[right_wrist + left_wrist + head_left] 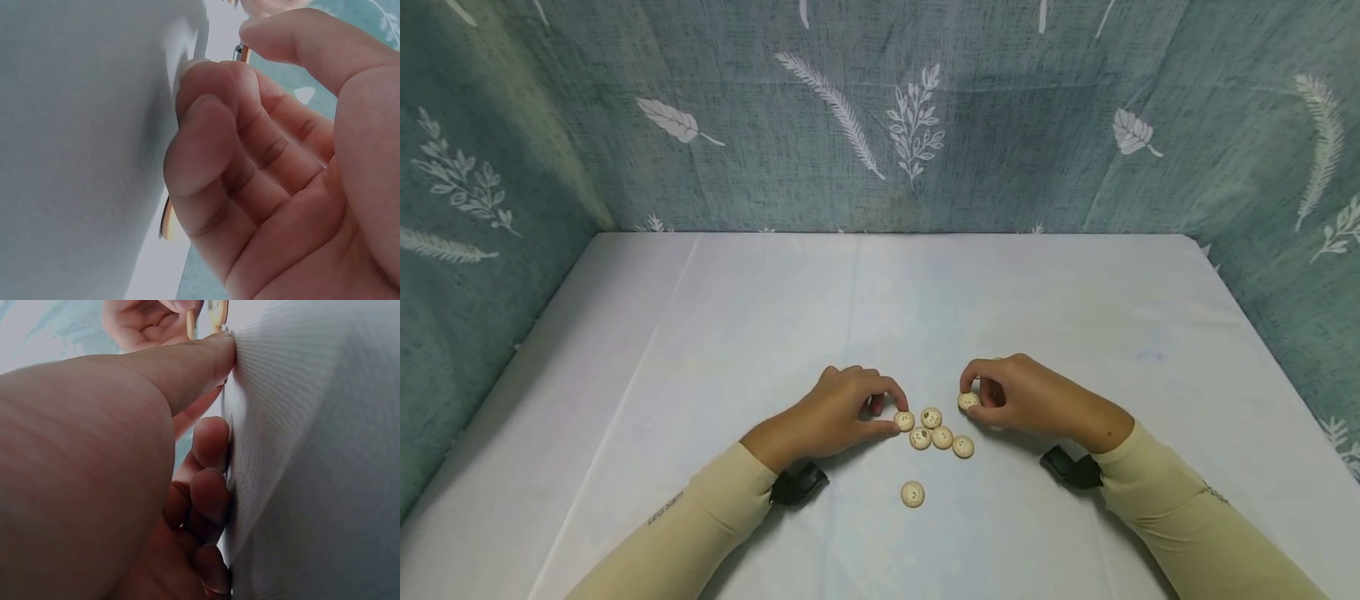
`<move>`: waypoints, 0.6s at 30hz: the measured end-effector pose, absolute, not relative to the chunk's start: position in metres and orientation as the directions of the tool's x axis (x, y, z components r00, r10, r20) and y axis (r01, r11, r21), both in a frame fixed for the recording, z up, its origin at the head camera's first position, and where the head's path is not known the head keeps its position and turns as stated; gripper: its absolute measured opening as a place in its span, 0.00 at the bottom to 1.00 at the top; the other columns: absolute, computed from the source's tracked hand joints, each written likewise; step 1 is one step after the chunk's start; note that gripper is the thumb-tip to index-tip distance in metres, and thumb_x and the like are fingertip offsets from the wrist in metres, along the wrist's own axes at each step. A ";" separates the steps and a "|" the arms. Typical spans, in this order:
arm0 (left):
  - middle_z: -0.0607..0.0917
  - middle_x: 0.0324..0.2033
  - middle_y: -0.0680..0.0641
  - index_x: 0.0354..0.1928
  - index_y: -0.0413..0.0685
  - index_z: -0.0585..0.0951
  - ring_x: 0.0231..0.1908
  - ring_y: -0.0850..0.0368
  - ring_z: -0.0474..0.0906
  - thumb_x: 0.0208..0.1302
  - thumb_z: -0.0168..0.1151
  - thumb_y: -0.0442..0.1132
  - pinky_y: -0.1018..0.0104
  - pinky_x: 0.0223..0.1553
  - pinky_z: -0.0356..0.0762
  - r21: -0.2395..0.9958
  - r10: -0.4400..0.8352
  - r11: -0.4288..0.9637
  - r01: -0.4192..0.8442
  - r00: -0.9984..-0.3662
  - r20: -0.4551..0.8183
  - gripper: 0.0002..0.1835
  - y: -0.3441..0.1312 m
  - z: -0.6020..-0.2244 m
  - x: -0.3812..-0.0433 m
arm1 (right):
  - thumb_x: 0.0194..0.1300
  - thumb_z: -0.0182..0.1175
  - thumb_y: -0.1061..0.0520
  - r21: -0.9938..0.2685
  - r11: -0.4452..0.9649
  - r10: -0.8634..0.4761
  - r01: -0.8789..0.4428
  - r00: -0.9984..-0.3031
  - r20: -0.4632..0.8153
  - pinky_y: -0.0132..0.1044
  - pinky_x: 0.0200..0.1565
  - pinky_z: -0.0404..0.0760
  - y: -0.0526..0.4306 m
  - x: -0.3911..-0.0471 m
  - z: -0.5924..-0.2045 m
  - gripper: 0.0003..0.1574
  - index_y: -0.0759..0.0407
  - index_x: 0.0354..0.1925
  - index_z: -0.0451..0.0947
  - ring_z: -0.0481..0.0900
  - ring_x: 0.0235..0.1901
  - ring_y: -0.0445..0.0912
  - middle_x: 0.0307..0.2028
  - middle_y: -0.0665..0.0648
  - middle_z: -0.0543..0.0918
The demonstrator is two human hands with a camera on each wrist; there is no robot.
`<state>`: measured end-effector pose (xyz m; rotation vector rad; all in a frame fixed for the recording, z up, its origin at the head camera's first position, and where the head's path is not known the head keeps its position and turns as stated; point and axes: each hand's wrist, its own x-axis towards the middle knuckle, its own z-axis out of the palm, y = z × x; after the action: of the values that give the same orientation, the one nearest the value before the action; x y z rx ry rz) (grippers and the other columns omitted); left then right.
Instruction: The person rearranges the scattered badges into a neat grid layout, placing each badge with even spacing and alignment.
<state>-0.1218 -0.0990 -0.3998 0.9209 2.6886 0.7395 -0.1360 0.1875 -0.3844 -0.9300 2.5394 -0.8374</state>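
Note:
My left hand (846,412) pinches a small round wooden disc (904,421) with a dark printed mark, thumb and index finger at its edges, low over the white cloth. To the right, my right hand (1030,398) pinches another wooden disc (968,401) between thumb and index finger; in the right wrist view this disc (245,55) shows edge-on. Several similar discs lie flat in a group between the hands, among them an upper disc (931,417), a lower-left disc (921,437) and a right-hand disc (963,447). My left hand's other fingers (210,442) are curled by the cloth.
A lone disc (913,493) lies nearer me, below the group. Behind my right hand another disc (998,359) is mostly hidden; the right wrist view shows a disc (167,220) past the fingers. White cloth (760,300) covers the table, with green leaf-patterned fabric (1000,125) around it.

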 end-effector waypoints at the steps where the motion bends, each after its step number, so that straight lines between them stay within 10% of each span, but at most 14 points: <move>1: 0.74 0.25 0.64 0.41 0.68 0.82 0.31 0.67 0.68 0.59 0.73 0.51 0.60 0.42 0.59 0.522 0.618 0.681 0.514 -0.785 -0.034 0.10 -0.099 -0.399 -0.122 | 0.62 0.69 0.60 -0.617 0.620 -0.665 -0.485 -0.742 -0.084 0.28 0.28 0.72 0.188 -0.137 -0.383 0.10 0.51 0.39 0.77 0.68 0.21 0.32 0.20 0.41 0.72; 18: 0.74 0.26 0.64 0.41 0.68 0.82 0.32 0.66 0.68 0.60 0.72 0.51 0.58 0.43 0.58 0.539 0.619 0.674 0.505 -0.785 -0.039 0.10 -0.102 -0.399 -0.122 | 0.62 0.68 0.62 -0.607 0.633 -0.638 -0.480 -0.767 -0.059 0.29 0.28 0.72 0.198 -0.145 -0.378 0.11 0.55 0.42 0.77 0.69 0.20 0.32 0.19 0.41 0.73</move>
<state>-0.1219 -0.1019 -0.3988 0.9089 2.6703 0.7628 -0.1446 0.1984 -0.3784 -0.9064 2.5876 -0.8469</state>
